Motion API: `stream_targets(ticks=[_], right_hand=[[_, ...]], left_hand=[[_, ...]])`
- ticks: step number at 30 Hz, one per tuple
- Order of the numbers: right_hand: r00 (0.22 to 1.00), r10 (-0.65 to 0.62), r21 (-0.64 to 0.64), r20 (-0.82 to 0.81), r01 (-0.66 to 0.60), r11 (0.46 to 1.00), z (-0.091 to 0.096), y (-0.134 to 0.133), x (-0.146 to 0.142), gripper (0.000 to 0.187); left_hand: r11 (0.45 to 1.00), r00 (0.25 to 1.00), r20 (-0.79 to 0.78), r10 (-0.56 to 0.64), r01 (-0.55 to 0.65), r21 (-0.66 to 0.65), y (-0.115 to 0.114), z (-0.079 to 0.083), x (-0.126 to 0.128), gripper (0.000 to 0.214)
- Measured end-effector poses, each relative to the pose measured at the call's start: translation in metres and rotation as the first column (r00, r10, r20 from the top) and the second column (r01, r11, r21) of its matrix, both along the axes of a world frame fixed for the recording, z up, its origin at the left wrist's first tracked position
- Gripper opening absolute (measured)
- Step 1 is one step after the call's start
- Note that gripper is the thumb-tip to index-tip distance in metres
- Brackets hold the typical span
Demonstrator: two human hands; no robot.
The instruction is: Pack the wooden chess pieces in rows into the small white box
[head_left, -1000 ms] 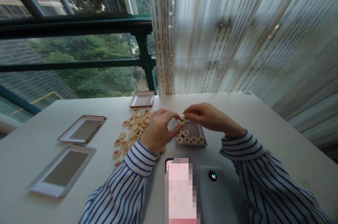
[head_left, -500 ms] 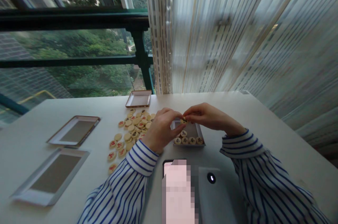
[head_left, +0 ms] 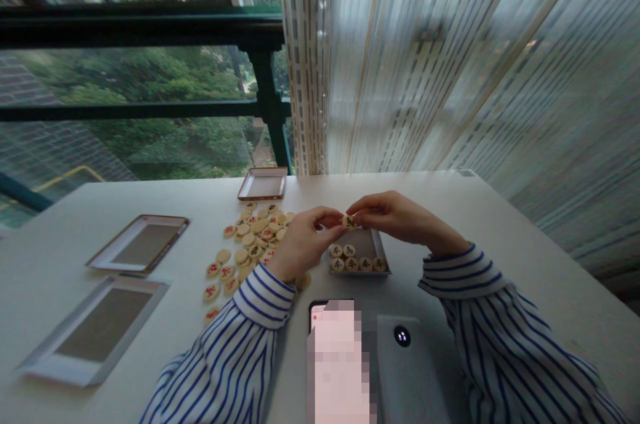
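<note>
Between the fingertips of both hands is a round wooden Chinese chess piece (head_left: 349,221) with a black character facing me. My left hand (head_left: 306,237) pinches it from the left, thumb below. From the right, my right hand (head_left: 395,216) has its fingertips against the same piece. Just under them lies a shallow box (head_left: 384,249), its far left corner hidden by my left hand. Several black-marked pieces (head_left: 351,265) line its near side, with two more (head_left: 343,251) behind them at the left. A loose heap of pieces (head_left: 257,237), red- and black-marked, spreads left of my left hand and partly behind it.
Two shallow open trays (head_left: 145,245) (head_left: 107,331) lie at the left of the white table. A small box lid (head_left: 263,184) rests near the far edge. Close to me are a phone (head_left: 333,357) with its screen lit and a grey device (head_left: 410,371) with a small round display.
The chess piece has come up slightly and its marked face shows more clearly. My hands have shifted a little, uncovering more pieces at the box's left side.
</note>
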State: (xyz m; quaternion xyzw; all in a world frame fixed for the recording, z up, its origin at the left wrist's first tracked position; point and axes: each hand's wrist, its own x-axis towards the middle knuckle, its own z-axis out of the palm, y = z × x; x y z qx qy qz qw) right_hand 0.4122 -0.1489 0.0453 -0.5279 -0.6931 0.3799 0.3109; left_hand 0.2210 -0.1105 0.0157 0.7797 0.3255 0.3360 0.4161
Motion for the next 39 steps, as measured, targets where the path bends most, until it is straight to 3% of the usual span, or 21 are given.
stream_targets(ticks=[5,11,26,32,36,39], right_hand=[[0.996,0.031,0.021,0.083,-0.033,0.999,-0.002,-0.001,0.001,0.030],[0.951,0.041,0.108,0.307,-0.078,0.991,0.001,-0.005,-0.003,0.031],[0.763,-0.032,0.215,0.646,-0.142,0.966,0.006,-0.010,-0.011,0.025],[0.730,-0.048,0.198,0.682,-0.121,0.973,0.005,-0.010,-0.009,0.026],[0.703,-0.036,0.157,0.710,-0.108,0.982,0.005,-0.010,-0.006,0.026],[0.674,-0.008,0.120,0.739,-0.120,0.985,0.006,-0.010,-0.004,0.021]], left_hand=[[0.978,0.997,0.073,-0.021,0.036,-0.203,0.002,-0.004,0.000,0.028],[0.945,0.995,0.101,0.004,0.029,-0.327,0.000,-0.003,0.002,0.027],[0.928,0.995,0.086,-0.059,0.086,-0.361,-0.001,-0.003,0.002,0.028],[0.977,1.000,-0.014,-0.024,0.021,-0.210,0.005,-0.010,-0.002,0.033],[0.997,0.983,-0.168,0.070,-0.066,0.030,0.009,-0.011,-0.006,0.029],[0.968,0.946,-0.285,0.154,-0.086,0.238,0.007,-0.008,-0.007,0.025]])
